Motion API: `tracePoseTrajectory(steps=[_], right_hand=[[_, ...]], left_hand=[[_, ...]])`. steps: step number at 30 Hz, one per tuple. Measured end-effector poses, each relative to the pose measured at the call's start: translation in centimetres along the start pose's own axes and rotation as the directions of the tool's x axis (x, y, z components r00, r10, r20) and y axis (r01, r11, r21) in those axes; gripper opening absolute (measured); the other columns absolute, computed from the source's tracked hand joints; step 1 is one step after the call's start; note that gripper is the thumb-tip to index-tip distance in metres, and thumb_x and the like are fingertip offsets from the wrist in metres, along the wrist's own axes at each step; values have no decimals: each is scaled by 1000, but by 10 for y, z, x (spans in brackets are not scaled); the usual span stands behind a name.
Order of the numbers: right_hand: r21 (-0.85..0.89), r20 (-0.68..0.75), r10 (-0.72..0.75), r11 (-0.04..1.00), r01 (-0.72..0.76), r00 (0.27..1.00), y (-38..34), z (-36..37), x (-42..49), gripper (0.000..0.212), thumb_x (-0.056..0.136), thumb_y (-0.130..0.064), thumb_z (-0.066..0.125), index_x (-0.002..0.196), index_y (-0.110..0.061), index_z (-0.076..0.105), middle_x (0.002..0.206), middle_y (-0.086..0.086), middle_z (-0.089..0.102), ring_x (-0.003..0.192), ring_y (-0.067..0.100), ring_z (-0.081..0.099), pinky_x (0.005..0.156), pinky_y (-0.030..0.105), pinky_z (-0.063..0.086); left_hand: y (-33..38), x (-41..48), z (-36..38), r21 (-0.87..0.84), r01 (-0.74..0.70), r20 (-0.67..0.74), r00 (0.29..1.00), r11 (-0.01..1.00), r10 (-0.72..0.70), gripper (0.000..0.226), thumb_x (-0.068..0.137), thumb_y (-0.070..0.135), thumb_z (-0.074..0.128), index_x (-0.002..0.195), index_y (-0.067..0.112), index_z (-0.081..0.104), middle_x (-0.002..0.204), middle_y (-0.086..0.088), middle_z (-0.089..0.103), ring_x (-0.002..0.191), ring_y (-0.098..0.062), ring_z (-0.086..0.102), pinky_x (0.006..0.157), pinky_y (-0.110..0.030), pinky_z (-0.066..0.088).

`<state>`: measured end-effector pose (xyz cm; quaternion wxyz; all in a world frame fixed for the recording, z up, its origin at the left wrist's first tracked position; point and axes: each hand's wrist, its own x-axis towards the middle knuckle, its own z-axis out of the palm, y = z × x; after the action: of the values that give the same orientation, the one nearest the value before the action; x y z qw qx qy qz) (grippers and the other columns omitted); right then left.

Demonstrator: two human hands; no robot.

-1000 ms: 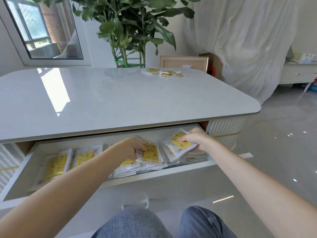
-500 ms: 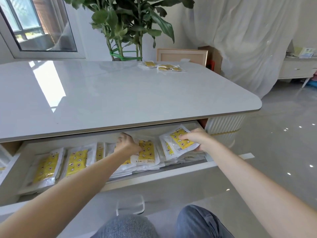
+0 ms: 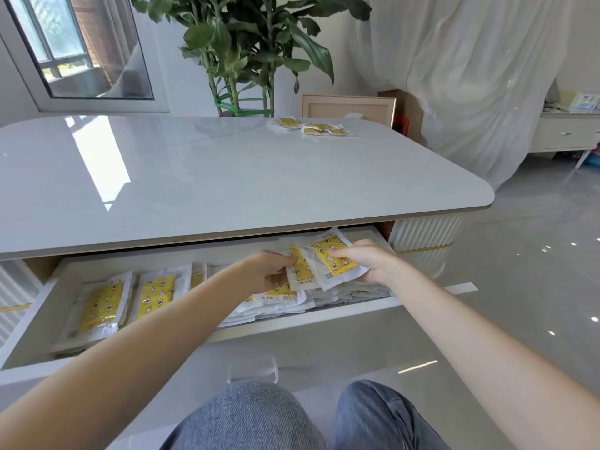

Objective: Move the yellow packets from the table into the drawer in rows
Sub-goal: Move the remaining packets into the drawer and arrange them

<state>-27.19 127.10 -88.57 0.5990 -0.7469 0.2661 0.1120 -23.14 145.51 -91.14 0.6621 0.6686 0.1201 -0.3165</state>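
Drawer [image 3: 39, 339] — open under the table [image 3: 227, 177], holding yellow packets in a row; two lie flat at its left end [image 3: 104, 303], a loose heap fills the right. Right hand [image 3: 367, 264] — thumb and fingers clamped on a fanned bundle of packets [image 3: 328, 264] above the heap. Left hand [image 3: 269, 271] — fingers pinching that bundle's left edge. Remaining packets [image 3: 308, 126] — far edge of the table, near a potted plant [image 3: 246, 50].
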Motion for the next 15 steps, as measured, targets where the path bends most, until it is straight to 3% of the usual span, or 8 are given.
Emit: tracePoseTrajectory(steps=[2,4,6,9,13,15], right_hand=[[-64,-50,-16,998,12,999,-2,0,3,50,82,-17,75,122,0,51,119,7,60,106,24,60,73,33,54],[-99,-73,2,995,-10,997,-2,1,6,54,81,-16,75,125,1,49,123,11,60,111,30,61,91,42,53],[-133,-75,20,991,-30,997,-3,5,9,45,85,-13,70,121,0,46,120,13,61,112,32,61,98,45,49],[-203,-69,38,978,-51,997,-6,18,9,43,90,-11,63,126,-5,41,124,16,57,116,33,58,101,46,47],[-281,-50,53,957,-65,997,-7,34,20,47,93,-10,57,135,-4,38,134,21,51,119,34,56,100,47,48],[-355,-69,42,933,-64,997,-9,39,18,46,94,-11,55,136,-3,39,136,18,50,117,33,56,97,41,50]], left_hand=[[1,-4,-8,-23,12,-22,1000,1000,-12,9,91,9,59,98,5,56,94,-9,60,82,-18,59,73,-26,53],[1,-10,-20,9,18,-55,998,1000,-17,8,93,9,56,99,5,54,85,-7,56,67,-14,60,59,-21,54],[0,-12,-36,24,25,-106,994,999,-22,4,95,8,53,95,4,52,74,-6,50,57,-14,54,59,-26,52],[-1,-14,-58,17,46,-151,988,999,-43,8,96,7,49,90,3,52,76,-8,52,64,-18,52,61,-32,53],[-1,-13,-77,122,49,-213,977,991,-22,11,95,10,52,103,1,52,81,-10,57,70,-20,56,71,-34,51],[-2,-14,-81,154,50,-222,975,987,-15,8,96,10,52,95,2,53,79,-9,56,68,-20,55,70,-32,50]])
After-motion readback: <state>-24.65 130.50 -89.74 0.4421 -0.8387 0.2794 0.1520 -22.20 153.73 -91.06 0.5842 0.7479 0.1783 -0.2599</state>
